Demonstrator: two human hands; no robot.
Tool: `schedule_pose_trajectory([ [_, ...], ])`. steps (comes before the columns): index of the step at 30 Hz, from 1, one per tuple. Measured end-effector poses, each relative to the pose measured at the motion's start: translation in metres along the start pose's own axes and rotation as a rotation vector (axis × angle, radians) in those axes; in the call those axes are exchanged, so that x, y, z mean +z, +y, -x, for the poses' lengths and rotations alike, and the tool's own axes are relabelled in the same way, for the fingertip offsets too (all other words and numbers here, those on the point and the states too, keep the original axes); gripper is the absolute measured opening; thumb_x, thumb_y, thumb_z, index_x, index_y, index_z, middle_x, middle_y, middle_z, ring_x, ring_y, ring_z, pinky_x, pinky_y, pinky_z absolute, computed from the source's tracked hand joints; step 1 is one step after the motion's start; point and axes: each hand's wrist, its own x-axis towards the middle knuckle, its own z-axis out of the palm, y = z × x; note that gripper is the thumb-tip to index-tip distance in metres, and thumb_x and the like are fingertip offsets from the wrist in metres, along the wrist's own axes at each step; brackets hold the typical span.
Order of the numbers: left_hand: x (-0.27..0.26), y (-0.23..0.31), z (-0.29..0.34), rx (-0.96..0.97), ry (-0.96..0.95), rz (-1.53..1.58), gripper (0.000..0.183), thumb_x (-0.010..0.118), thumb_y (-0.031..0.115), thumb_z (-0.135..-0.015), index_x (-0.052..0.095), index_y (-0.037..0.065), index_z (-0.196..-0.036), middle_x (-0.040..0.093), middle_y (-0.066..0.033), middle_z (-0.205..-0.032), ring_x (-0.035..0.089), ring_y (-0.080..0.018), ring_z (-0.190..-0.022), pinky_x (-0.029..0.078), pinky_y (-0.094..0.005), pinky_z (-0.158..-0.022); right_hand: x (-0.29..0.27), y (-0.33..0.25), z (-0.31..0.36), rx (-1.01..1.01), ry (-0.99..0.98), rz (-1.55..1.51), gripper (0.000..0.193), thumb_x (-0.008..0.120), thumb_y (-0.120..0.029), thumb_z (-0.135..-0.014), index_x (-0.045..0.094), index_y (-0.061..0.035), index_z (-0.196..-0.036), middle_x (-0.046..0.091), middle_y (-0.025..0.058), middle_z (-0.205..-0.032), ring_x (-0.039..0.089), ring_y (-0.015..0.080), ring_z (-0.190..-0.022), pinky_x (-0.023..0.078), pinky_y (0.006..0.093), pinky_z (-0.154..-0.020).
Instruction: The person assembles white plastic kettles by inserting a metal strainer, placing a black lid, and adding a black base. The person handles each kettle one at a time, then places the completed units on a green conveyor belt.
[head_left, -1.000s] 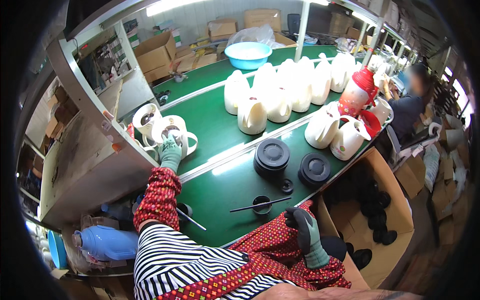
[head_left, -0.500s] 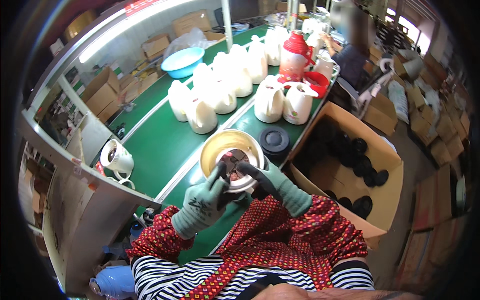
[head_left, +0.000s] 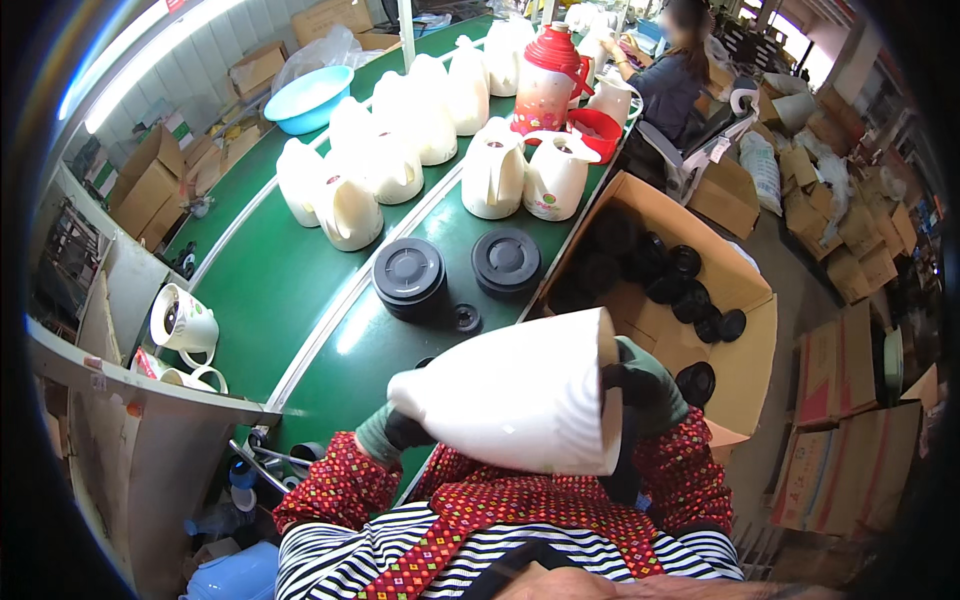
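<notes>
Both hands clamped on white jug shell [head_left: 520,395], held on its side above table [head_left: 290,290]: left hand [head_left: 395,432] at narrow end, right hand [head_left: 645,395] at wide end. Best kept level, grip firm.

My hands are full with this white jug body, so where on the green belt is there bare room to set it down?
Bare belt lies left of the black lid stack, below the white jugs. A smaller patch sits between the small black cap and the jug body. Further up, jugs crowd it.
</notes>
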Motion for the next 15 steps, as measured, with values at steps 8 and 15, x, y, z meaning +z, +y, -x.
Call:
schedule_pose_trajectory([
  [8,-0.007,0.009,0.006,-0.402,0.481,0.743,0.048,0.061,0.025,-0.107,0.056,0.005,-0.15,0.061,-0.0085,-0.149,0.059,-0.0234,-0.133,0.043,-0.0417,-0.115,0.009,0.014,-0.143,-0.084,-0.346,0.184,0.077,0.08,-0.049,-0.092,0.059,0.0014,-0.147,0.068,0.0157,-0.139,0.061,0.0221,-0.132,0.045,0.0357,-0.115],
  [15,-0.03,0.023,0.02,-0.442,0.622,0.689,0.047,0.06,0.025,-0.107,0.056,0.005,-0.149,0.061,-0.0092,-0.149,0.06,-0.024,-0.133,0.044,-0.0419,-0.114,-0.034,0.048,-0.281,-0.08,0.388,1.859,0.114,0.077,-0.08,-0.071,0.035,-0.0329,-0.165,0.019,0.0354,-0.168,0.023,0.0569,-0.151,0.019,0.065,-0.122],
])
